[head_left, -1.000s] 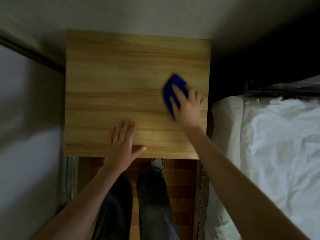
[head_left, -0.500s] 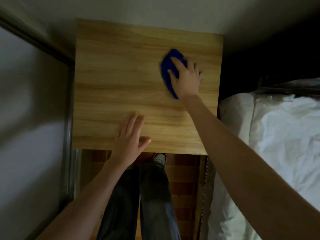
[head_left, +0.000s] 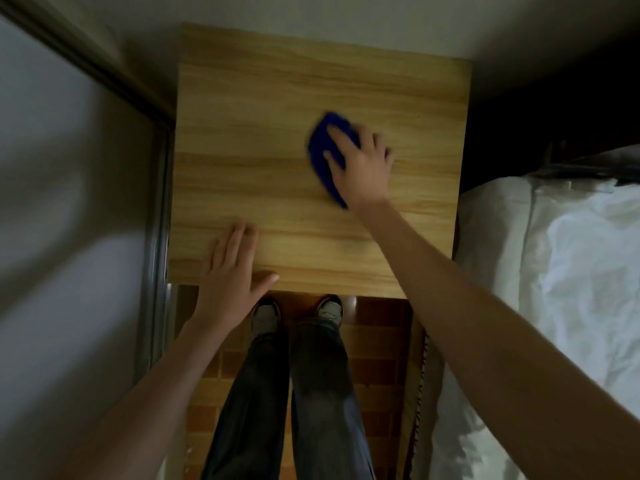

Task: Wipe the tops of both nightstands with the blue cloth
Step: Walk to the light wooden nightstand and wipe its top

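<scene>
On my feed the wooden nightstand (head_left: 277, 133) fills the middle of the head view, its back edge against a pale wall (head_left: 311, 15). The blue cloth (head_left: 320, 147) lies on the nightstand's top, a little right of centre and towards the back. The right hand (head_left: 363, 168) lies on top of it. Its fingers (head_left: 341, 133) are spread and fairly straight, pressing the cloth flat against the wood rather than gripping it. I see cloth showing past the fingertips and along the thumb side of the palm. That hand and the cloth are blurred, so I cannot make out the folds.

The left hand (head_left: 228, 282) rests flat on the near left part of the top, well apart from the cloth. Its fingers are straight and close together, the thumb is angled out along the front edge, and it holds nothing.

Below the front edge I see legs in dark jeans (head_left: 311, 393) and two light shoes (head_left: 265, 315) on a reddish wood-block floor (head_left: 377, 327). A bed (head_left: 554, 271) with rumpled white bedding stands just beside the nightstand on the right. A dark door frame (head_left: 157, 202) runs along the left.
</scene>
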